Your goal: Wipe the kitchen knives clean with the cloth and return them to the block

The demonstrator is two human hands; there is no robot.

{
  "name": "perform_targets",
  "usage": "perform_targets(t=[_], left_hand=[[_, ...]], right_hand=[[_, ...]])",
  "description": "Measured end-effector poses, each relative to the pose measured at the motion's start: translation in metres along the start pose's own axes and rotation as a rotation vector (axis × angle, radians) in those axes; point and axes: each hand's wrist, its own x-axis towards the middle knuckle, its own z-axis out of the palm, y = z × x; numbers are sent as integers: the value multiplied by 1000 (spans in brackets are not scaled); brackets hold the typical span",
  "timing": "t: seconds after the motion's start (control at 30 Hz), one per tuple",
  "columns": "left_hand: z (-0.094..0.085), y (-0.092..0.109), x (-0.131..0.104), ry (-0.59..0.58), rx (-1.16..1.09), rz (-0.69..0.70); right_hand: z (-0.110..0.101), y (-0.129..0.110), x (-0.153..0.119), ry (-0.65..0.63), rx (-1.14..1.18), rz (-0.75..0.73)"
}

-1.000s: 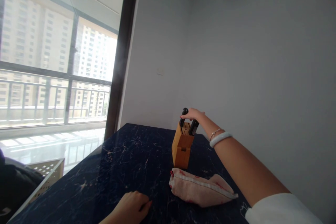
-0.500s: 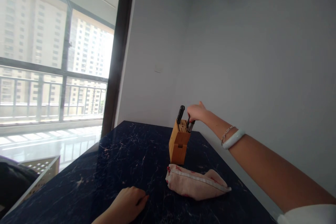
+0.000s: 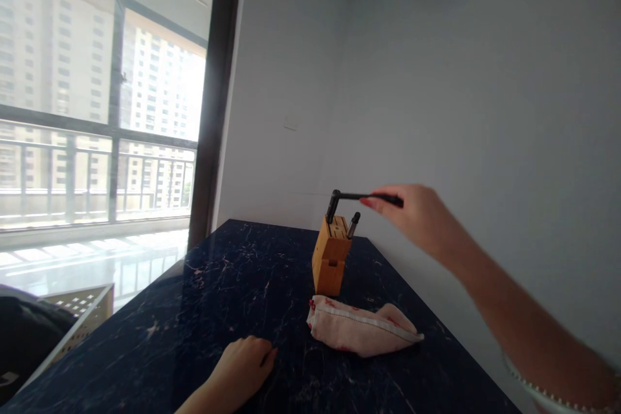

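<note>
My right hand [image 3: 405,207] is raised to the right of the wooden knife block [image 3: 330,265], closed around the black handle of a knife [image 3: 359,196]. The knife lies about level in the air, its thin blade pointing left past the block's top. In the block stand a black-handled knife [image 3: 332,207] at the left and another dark handle with a metal collar [image 3: 354,225] at the right. My left hand [image 3: 245,365] rests closed on the dark table near its front; whatever its fingers hold, if anything, is hidden. A folded pink cloth [image 3: 361,330] lies before the block.
The dark blue marbled table [image 3: 233,278] meets grey walls at the back and right. At the lower left are a perforated light frame [image 3: 92,310] and a black object [image 3: 29,336]. Large windows [image 3: 97,110] fill the left side.
My right hand has moved up and right from the block, drawing a knife out of it. My left hand has barely moved.
</note>
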Motion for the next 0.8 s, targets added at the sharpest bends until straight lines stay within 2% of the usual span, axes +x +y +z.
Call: perform_targets(t=[0.07, 0.17, 0.27, 0.33, 0.43, 0.5, 0.67, 0.8], left_hand=[[-4, 3, -1, 13, -26, -17], [-11, 9, -2, 42, -209, -12], [-12, 19, -3, -1, -662, 87], [-7, 25, -3, -80, -1022, 84], [3, 30, 0, -106, -1406, 8], [7, 30, 2, -154, -1535, -1], [3, 35, -2, -194, -1642, -13], [-1, 39, -6, -181, -1695, -76]], right_hand=[[47, -1, -34, -62, 305, 32], [124, -5, -78, -184, 690, 191], [185, -15, -110, -361, 1031, 370], [212, -23, -125, -391, 1161, 384], [231, -31, -138, -411, 1266, 384], [233, -31, -142, -414, 1268, 394], [226, -24, -151, -389, 1056, 321], [214, -26, -157, -462, 967, 186]])
